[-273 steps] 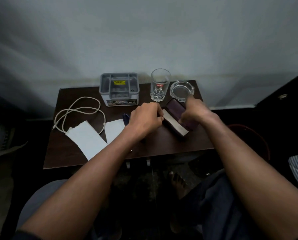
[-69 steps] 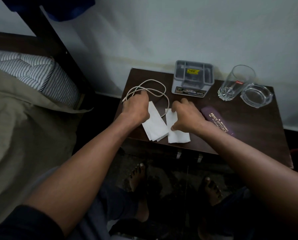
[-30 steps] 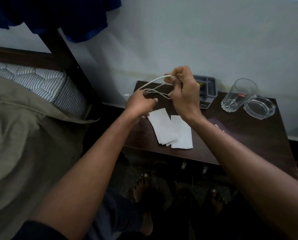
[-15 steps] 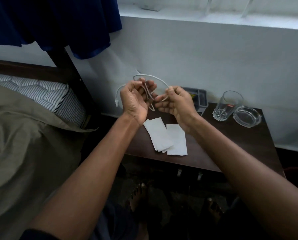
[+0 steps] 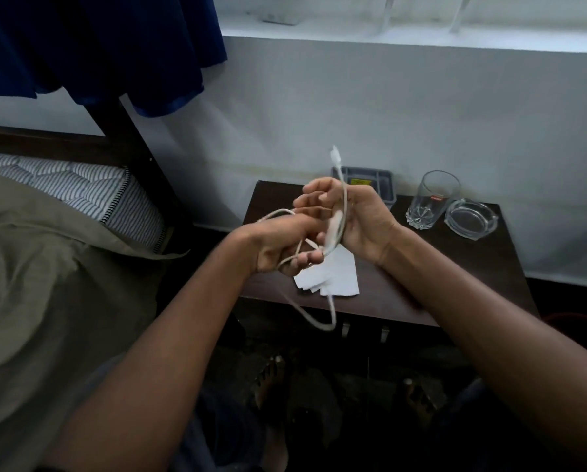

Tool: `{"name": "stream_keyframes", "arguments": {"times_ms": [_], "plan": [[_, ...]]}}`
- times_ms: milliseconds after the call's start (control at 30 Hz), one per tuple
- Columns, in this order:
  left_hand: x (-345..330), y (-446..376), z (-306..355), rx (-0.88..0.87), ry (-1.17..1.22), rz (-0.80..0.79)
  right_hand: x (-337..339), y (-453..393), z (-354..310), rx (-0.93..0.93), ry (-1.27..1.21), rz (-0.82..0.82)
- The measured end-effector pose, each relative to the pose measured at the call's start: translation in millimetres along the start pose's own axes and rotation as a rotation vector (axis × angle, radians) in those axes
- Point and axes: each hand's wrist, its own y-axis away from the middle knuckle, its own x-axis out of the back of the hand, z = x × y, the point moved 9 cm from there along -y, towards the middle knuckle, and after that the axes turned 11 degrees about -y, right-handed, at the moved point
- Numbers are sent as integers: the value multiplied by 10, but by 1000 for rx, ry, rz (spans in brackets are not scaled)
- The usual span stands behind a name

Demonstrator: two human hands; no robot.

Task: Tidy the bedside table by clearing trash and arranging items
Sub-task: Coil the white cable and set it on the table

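A white charging cable is held in the air above the dark wooden bedside table. My right hand grips it, with the plug end sticking up past the fingers. My left hand holds lower strands, and a loop hangs down below the table's front edge. White paper pieces lie stacked on the table beneath my hands. The grey plastic organiser sits at the back, partly hidden by my right hand.
A drinking glass and a glass ashtray stand at the table's back right. A bed with a striped mattress and olive sheet lies to the left. Blue cloth hangs above it. My bare feet are under the table.
Both hands have kept the cable lifted and shifted it: the plug end now points up over my right hand and a loop has dropped below the table edge.
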Motion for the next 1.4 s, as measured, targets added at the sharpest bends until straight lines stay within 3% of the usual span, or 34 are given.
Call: {"name": "stream_keyframes", "arguments": {"times_ms": [67,167,333,500,633,733,900,1067,1200,1267,1400], "plan": [[-67,70,-47,58,-171,-4,-4,106,-32,6,172,-17],[-285,198,-34,37,-318,-147,60,303,81,-103,392,-42],[-625,286,-158,39,-414,-277,412,596,271,-255,595,205],[-818,277,-162,-96,-719,-229,622,756,361,-311,605,355],[-888,345,-46,-113,-789,-263,618,884,427,-374,784,326],[-934,336,23,-120,-708,-251,571,961,458,-341,759,303],[-804,199,104,-104,-600,-76,547,979,365,-241,677,315],[-570,85,183,-158,-334,92,647,906,250,-138,353,410],[-276,38,321,-259,-77,310,516,845,329,-196,356,269],[-85,16,347,-284,-191,475,438,840,408,-228,444,197],[50,79,406,-120,-852,796,520,787,308,-121,515,276]]}}
